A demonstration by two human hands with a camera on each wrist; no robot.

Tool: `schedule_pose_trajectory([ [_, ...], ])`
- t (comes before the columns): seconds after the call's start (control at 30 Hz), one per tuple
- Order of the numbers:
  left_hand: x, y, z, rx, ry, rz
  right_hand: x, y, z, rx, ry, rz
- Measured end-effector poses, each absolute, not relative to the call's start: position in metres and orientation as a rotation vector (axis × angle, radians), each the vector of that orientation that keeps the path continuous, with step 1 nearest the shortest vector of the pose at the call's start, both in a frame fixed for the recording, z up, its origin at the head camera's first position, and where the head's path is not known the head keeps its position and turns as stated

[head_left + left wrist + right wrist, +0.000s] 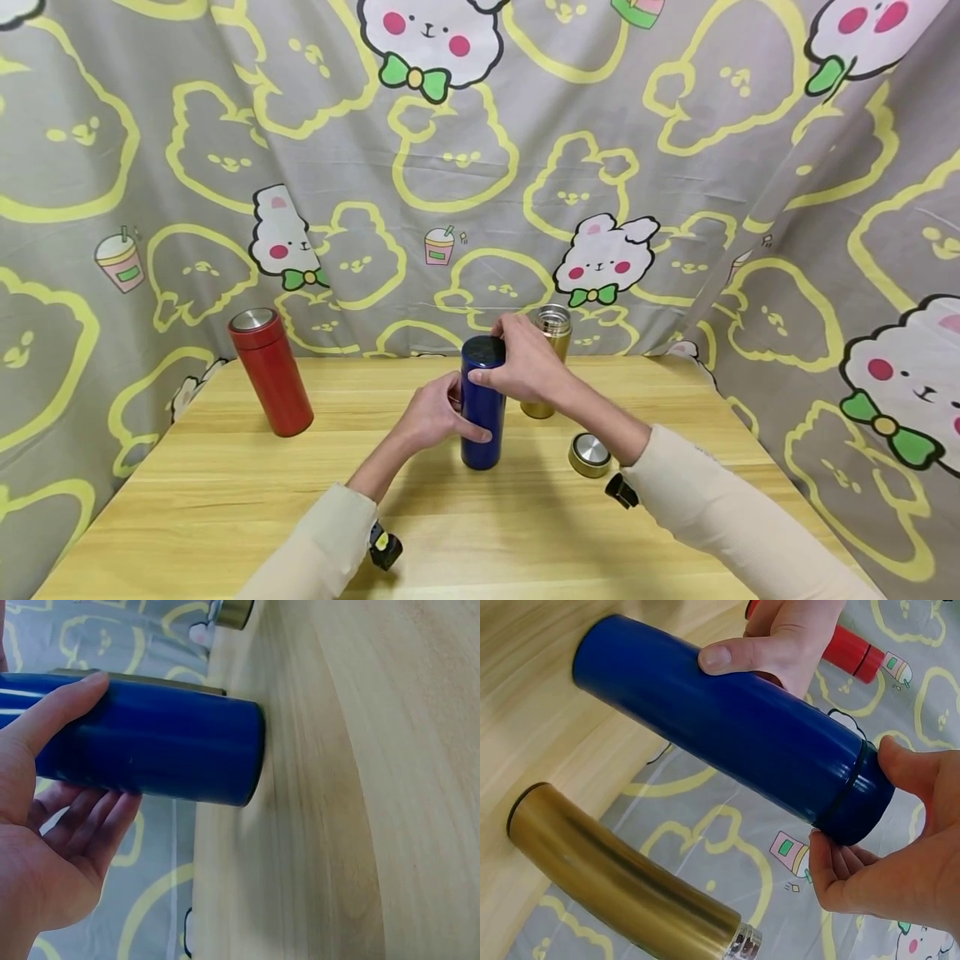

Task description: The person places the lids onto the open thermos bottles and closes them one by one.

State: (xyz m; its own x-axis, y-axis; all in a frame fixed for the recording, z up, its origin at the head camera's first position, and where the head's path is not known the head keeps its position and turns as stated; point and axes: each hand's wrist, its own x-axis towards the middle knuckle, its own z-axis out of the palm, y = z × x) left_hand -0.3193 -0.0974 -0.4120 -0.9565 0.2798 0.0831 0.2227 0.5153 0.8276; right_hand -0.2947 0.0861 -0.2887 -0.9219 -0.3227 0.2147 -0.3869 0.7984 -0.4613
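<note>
A blue thermos flask stands upright near the middle of the table, its dark-topped lid in place. My left hand grips the flask's body, thumb across the front and fingers round the far side. With thumb and fingers, my right hand grips the lid from the right. Behind that hand is a gold thermos flask, lidless, its bare metal neck showing. Its gold lid with a silver top lies on the table below my right forearm.
A red thermos flask with its lid on stands at the left of the wooden table. A patterned grey curtain hangs along the table's back and right sides.
</note>
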Motion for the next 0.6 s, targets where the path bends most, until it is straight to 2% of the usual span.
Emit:
schedule_pose_trajectory([
  [0.37, -0.32, -0.099, -0.41, 0.486, 2.663, 1.442, -0.301, 0.096, -0.273, 0.678, -3.011, 0.784],
  [0.6, -0.321, -0.1, -0.411, 0.493, 2.645, 1.459, -0.306, 0.097, -0.264, 0.707, -3.109, 0.943],
])
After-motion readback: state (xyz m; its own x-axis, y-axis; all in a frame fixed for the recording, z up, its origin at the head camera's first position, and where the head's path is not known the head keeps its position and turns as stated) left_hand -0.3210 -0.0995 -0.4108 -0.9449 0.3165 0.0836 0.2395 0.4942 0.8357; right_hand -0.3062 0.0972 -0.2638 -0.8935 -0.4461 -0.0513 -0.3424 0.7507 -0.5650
